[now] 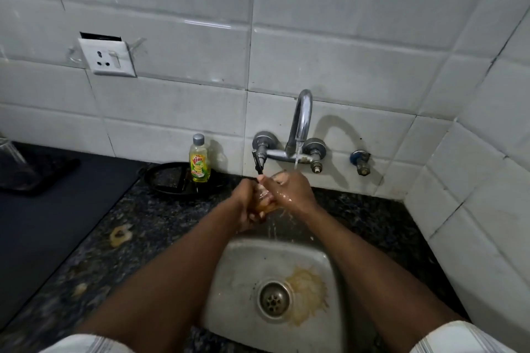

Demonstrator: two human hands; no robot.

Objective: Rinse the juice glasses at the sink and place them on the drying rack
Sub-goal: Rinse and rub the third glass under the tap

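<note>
A clear juice glass [265, 203] with orange residue is held between both hands above the back edge of the steel sink [243, 255]. My left hand [246, 206] grips its lower part. My right hand [289, 189] wraps over its upper part, and the fingers cover the rim. Water runs from the chrome tap [301, 123] onto my right hand and the glass. Most of the glass is hidden by my fingers. Orange juice residue [307, 292] lies beside the drain [274, 298].
A yellow dish-soap bottle [199, 160] stands on a black tray [169, 180] left of the tap. A dark mat [43, 209] covers the left counter, with an upturned glass [8, 152] at its far edge. Tiled walls close in behind and on the right.
</note>
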